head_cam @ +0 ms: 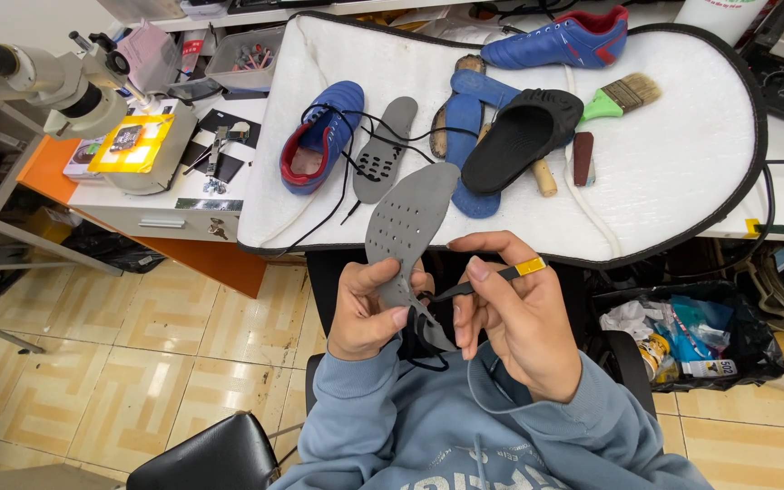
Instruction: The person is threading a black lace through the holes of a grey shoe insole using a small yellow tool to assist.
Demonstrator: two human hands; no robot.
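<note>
Gripping the grey insole near its heel, your left hand is pinching it; its long axis is running far and slightly right. Just right, your right hand is pinching a thin black tool.
</note>
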